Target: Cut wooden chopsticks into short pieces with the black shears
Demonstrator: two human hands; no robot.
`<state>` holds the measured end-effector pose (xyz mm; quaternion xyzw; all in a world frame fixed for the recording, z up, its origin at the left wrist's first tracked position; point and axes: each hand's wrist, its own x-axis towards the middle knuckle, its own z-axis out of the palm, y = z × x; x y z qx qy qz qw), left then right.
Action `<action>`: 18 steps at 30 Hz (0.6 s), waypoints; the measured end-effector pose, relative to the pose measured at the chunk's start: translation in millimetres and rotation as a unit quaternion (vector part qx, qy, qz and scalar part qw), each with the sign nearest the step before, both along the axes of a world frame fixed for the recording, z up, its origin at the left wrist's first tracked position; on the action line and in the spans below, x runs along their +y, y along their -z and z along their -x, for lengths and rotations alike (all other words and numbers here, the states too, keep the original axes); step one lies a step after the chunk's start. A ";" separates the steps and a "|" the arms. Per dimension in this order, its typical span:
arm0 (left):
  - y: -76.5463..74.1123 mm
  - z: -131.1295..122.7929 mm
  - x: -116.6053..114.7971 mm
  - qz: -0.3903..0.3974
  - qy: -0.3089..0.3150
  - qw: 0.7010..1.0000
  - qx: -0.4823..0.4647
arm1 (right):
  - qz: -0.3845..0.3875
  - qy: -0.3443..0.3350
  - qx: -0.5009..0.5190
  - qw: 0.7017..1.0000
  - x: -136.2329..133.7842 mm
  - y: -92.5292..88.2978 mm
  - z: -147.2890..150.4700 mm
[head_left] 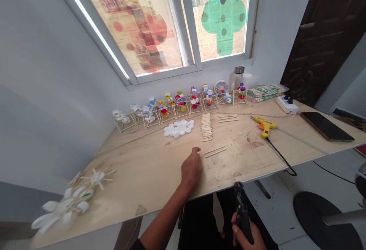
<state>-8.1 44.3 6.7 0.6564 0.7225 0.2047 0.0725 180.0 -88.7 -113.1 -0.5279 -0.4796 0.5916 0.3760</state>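
Right hand (246,238) is lowest in frame, below the table edge, fingers wrapped around the handle of a black tool (241,208) that points up toward the board; tool type unclear. Far left on the wooden table (148,166), a blurred white spoon pinwheel (65,204), and a smaller one (97,177) just behind it. Left hand (191,170) rests knuckles-up mid-table, fingers curled down, one fingertip aimed at the left end of two loose sticks (215,151). It is just beside them, contact not clear; cannot tell if anything is pinched underneath. Behind the hand is a pile of white bottle caps (178,128), then a neat stack of sticks (206,127), then three more sticks (228,118) lying apart. A row of small stick-and-cap models (183,103) lines the wall under the window. At its right end are a small white fan (221,87) and a steel-lidded flask (238,75). Further right: yellow glue gun (265,126) lying on the board with its cord running off the edge, wrapped stick packets (265,91), white power strip (287,105), dark tablet (326,126) flat near the corner.
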 end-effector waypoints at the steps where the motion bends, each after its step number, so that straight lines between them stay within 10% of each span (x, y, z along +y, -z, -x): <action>1: 3.3 1.0 -3.4 -0.012 -0.009 1.000 -0.009 | -0.009 0.005 -0.005 1.000 -0.1 -1.4 -1.5; 18: 16.7 7.7 -6.0 -0.166 -0.050 0.965 -0.197 | -0.055 -0.035 0.021 0.998 -5.6 -7.3 -9.4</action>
